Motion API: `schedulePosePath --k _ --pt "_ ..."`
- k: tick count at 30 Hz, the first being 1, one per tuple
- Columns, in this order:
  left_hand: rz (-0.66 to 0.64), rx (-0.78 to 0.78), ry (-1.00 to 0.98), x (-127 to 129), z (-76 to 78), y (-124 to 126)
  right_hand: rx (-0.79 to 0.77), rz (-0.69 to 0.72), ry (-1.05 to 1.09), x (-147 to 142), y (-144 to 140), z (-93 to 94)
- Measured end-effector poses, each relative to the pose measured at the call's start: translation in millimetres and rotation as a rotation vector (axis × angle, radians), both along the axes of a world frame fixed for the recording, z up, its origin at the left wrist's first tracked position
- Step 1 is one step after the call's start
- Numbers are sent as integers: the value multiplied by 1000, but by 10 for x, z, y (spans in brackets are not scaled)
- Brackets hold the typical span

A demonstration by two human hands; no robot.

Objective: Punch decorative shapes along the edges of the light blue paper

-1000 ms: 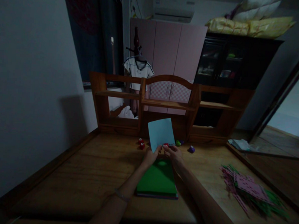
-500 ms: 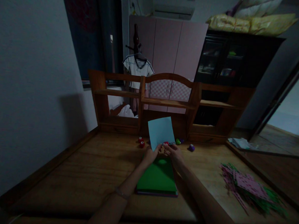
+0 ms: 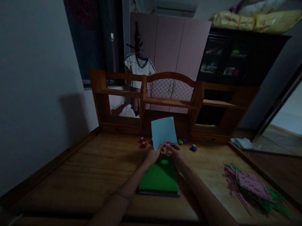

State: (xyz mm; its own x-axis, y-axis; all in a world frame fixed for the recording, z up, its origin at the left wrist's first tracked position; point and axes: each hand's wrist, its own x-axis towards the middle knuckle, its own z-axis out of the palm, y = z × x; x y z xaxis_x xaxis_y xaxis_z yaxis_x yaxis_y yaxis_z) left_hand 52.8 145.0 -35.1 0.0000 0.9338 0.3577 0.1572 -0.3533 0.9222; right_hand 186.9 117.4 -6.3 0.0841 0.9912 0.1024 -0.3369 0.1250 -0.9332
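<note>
A sheet of light blue paper (image 3: 164,129) is held up above the desk, with a row of small dark cut-outs along its lower right edge. My left hand (image 3: 154,155) is closed on the paper's lower left part. My right hand (image 3: 177,153) is closed around a small red craft punch (image 3: 168,144) at the paper's lower edge; the fingers partly hide it. Below both hands lies a stack of paper with a green sheet (image 3: 159,179) on top.
Red punches (image 3: 143,145) stand at the back of the desk (image 3: 100,167), with a green one (image 3: 180,141) and a purple one (image 3: 193,148) to the right. Pink and green cut paper (image 3: 255,186) is heaped at the right. A wooden shelf unit (image 3: 170,103) borders the back.
The view has tilted very slightly. The blue paper has shifted a little to the right; both hands keep their hold near the same spot.
</note>
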Motion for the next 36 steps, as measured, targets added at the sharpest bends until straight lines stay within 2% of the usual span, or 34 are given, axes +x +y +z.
schedulePosePath --k 11,22,36 --pt "8 -38 -48 17 -44 40 -33 -13 17 -1 -9 17" --pt "-10 3 -20 18 -110 91 -21 17 19 -6 -25 23" --pt "-3 -1 -81 4 -46 37 -34 2 -12 24 1 17"
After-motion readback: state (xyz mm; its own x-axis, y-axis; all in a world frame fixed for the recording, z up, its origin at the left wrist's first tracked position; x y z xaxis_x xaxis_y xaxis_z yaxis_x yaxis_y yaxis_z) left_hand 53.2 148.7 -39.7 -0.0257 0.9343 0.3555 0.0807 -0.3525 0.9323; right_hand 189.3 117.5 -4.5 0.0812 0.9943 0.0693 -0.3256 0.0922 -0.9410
